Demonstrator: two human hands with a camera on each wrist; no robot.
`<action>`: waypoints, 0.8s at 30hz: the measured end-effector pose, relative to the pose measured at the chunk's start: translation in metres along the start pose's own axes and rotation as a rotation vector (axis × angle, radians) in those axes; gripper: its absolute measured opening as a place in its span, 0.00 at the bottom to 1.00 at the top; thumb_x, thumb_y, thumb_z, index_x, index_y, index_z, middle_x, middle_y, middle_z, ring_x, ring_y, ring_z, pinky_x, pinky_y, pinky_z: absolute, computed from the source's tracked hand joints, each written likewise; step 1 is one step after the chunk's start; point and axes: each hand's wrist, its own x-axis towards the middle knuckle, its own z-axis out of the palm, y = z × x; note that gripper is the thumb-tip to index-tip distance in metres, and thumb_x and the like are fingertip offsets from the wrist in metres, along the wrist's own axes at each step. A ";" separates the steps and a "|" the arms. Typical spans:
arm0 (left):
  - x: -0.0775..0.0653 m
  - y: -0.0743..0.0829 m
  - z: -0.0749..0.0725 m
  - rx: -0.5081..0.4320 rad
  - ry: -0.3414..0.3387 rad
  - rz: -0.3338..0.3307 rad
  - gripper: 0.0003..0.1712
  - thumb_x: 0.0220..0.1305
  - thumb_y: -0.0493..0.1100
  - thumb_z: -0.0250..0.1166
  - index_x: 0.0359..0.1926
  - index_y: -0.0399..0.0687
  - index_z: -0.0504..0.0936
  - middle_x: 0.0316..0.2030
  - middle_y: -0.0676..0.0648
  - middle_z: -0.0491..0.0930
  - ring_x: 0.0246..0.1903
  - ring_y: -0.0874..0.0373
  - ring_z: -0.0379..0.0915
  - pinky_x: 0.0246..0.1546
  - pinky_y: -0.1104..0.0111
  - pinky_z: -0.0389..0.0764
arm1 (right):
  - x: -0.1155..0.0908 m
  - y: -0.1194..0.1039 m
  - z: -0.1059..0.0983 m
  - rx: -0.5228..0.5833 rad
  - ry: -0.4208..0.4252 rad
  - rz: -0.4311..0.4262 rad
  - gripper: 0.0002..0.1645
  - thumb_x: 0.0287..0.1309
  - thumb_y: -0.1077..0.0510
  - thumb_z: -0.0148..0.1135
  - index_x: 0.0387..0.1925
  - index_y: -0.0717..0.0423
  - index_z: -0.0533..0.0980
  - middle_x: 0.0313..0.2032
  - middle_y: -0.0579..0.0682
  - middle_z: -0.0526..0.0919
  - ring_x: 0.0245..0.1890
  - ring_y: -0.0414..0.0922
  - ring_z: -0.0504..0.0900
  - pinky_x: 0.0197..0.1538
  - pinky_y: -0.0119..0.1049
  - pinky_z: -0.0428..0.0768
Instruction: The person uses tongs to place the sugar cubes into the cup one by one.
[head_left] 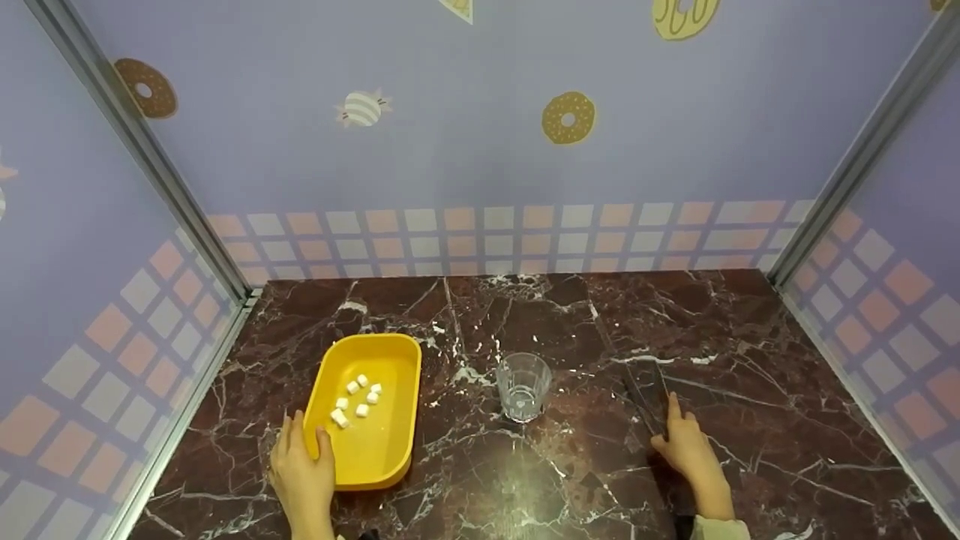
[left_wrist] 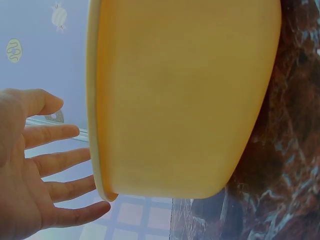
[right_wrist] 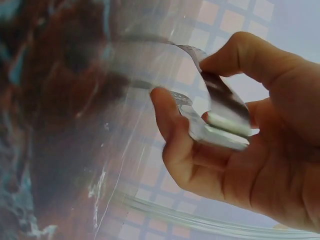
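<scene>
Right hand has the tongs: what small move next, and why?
Perhaps swing the tongs left over the yellow tray: the right hand grips them to the right of the glass, while the white cubes lie in the tray, with the left hand at its rim.

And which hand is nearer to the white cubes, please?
Left: the left hand is at the left edge of the yellow tray holding the cubes; the right hand is far right, beyond the glass.

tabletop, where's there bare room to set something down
Bare: between the glass and the tongs; also from the right hand to the right wall. Crowded: the left, where the left hand is at the yellow tray.
</scene>
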 end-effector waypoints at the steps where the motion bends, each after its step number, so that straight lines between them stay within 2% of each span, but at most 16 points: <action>1: 0.000 0.000 0.000 0.001 0.000 -0.001 0.24 0.59 0.40 0.53 0.57 0.37 0.68 0.59 0.32 0.64 0.55 0.32 0.59 0.52 0.38 0.57 | 0.000 0.000 -0.001 -0.003 -0.008 0.008 0.46 0.47 0.62 0.55 0.62 0.78 0.44 0.46 0.83 0.63 0.21 0.53 0.72 0.25 0.45 0.71; 4: 0.000 -0.001 -0.001 0.000 -0.002 -0.007 0.24 0.59 0.40 0.53 0.57 0.37 0.68 0.59 0.32 0.64 0.55 0.32 0.59 0.52 0.38 0.57 | -0.001 -0.001 -0.001 -0.013 -0.026 0.027 0.44 0.51 0.60 0.53 0.63 0.77 0.44 0.47 0.82 0.63 0.16 0.47 0.67 0.21 0.41 0.67; 11: 0.002 0.000 -0.002 0.005 -0.031 -0.026 0.25 0.60 0.41 0.52 0.58 0.37 0.67 0.60 0.32 0.63 0.56 0.32 0.58 0.54 0.38 0.54 | -0.001 -0.001 -0.001 -0.011 -0.033 0.041 0.42 0.56 0.57 0.48 0.62 0.78 0.43 0.47 0.82 0.63 0.16 0.46 0.67 0.20 0.38 0.66; 17: 0.002 -0.001 -0.002 0.006 -0.018 -0.015 0.24 0.60 0.40 0.52 0.57 0.37 0.68 0.59 0.32 0.63 0.55 0.32 0.58 0.53 0.37 0.55 | 0.000 -0.001 -0.002 -0.044 -0.008 0.061 0.42 0.57 0.56 0.48 0.62 0.79 0.44 0.47 0.82 0.63 0.21 0.54 0.74 0.25 0.48 0.72; 21: 0.001 0.000 -0.002 0.006 -0.021 -0.014 0.24 0.60 0.41 0.52 0.57 0.37 0.68 0.60 0.32 0.63 0.56 0.32 0.58 0.54 0.38 0.55 | 0.000 0.001 -0.001 -0.066 0.046 0.053 0.40 0.57 0.56 0.49 0.61 0.80 0.48 0.44 0.81 0.68 0.24 0.63 0.76 0.28 0.53 0.74; 24: 0.001 0.000 -0.002 0.003 -0.018 -0.011 0.24 0.60 0.41 0.52 0.57 0.36 0.68 0.60 0.32 0.63 0.55 0.32 0.58 0.54 0.38 0.55 | -0.001 0.001 -0.002 -0.086 0.095 0.053 0.38 0.57 0.54 0.50 0.60 0.78 0.53 0.43 0.79 0.71 0.25 0.67 0.76 0.26 0.53 0.74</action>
